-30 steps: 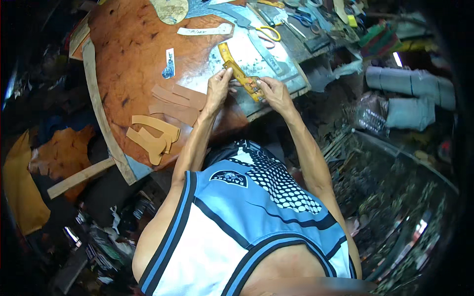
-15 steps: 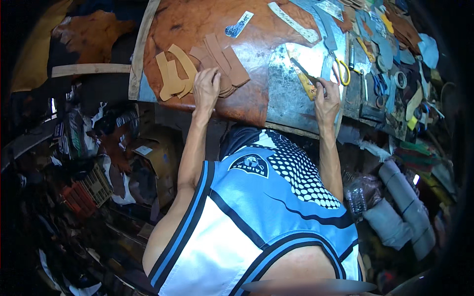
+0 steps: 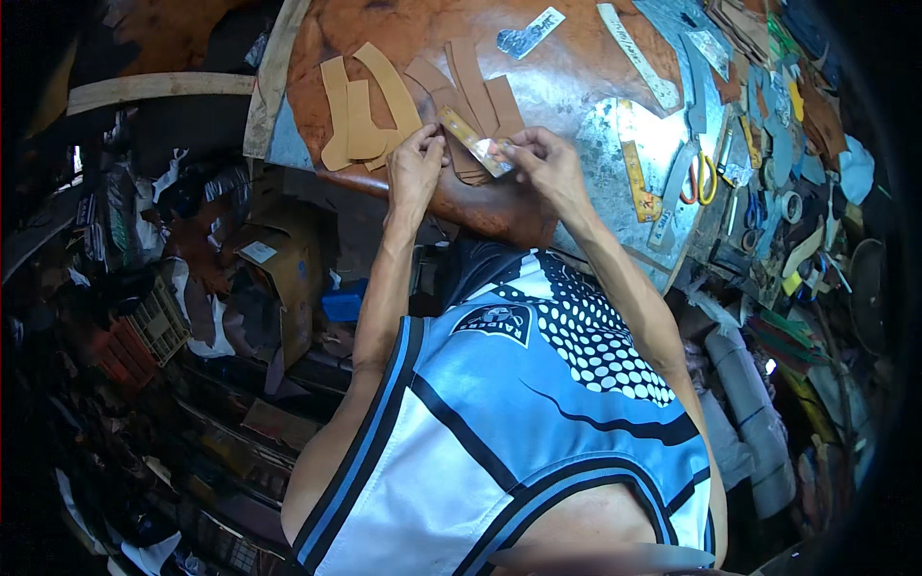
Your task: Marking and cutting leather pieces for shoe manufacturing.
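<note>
The biggest thing before me is the table [image 3: 268,69], running out beyond both my hands. A brown hide [image 3: 394,24] covers it ahead of my left hand [image 3: 413,171] and beneath the space between my hands. Off to the right of my right hand [image 3: 554,171] is a metal sheet [image 3: 610,213]. Light tan leather pieces [image 3: 361,123] fan out just ahead and left of my left hand; browner leather pieces [image 3: 471,82] lie ahead, between my hands. A long white strip [image 3: 636,56] lies well beyond my right hand, and a yellow strip [image 3: 638,182] rests to its right on the metal. My right fingers are clamped on the near end of another yellow strip [image 3: 471,136], which slants over the browner pieces toward my left fingertips. Those are pinched together; I cannot tell whether they grip anything. Smaller, well right of my right hand, are scissors [image 3: 709,182] with yellow and orange handles.
</note>
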`<state>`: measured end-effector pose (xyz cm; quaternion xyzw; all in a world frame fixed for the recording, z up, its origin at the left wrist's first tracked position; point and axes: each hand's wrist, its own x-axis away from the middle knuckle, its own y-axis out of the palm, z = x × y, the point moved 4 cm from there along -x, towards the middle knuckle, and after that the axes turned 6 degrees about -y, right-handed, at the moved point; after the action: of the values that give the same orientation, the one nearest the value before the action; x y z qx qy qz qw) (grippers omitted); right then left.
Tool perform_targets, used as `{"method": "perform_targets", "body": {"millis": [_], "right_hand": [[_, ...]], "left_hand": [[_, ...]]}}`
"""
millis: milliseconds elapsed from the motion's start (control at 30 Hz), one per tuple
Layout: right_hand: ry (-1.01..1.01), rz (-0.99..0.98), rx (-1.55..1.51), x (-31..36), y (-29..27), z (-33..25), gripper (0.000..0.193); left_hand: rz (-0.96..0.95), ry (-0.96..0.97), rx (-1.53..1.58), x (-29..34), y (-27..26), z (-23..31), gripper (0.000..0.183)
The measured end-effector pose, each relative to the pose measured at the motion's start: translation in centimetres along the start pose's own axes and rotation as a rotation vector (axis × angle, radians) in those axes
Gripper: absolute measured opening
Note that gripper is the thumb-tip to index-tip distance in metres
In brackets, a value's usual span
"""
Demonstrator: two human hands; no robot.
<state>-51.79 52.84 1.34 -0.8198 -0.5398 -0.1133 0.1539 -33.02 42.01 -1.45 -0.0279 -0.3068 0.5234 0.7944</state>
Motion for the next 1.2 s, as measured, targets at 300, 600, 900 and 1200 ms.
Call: {"method": "perform_targets", "body": {"millis": [300, 600, 900, 1200], "right_hand": [[-0.026, 0.097, 0.292, -1.3, 3.8, 0.5, 0.021], [-0.073, 0.156, 0.34, -1.1, 4.0, 0.7, 0.021], [-0.051, 0.177, 0.358, -1.4, 4.0, 1.1, 0.021], [-0.107, 0.085, 0.583, -1.4, 4.2, -0.5, 0.025]], "left_hand": [[-0.096, -0.138, 0.136, -0.6, 0.3, -1.0, 0.043], [-0.164, -0.112, 0.169, -0.7, 0.1, -1.0, 0.04], [-0.213, -0.13, 0.211, -0.9, 0.0, -1.4, 0.04], [-0.218, -0.133, 0.222, -0.7, -0.1, -1.3, 0.038]]}}
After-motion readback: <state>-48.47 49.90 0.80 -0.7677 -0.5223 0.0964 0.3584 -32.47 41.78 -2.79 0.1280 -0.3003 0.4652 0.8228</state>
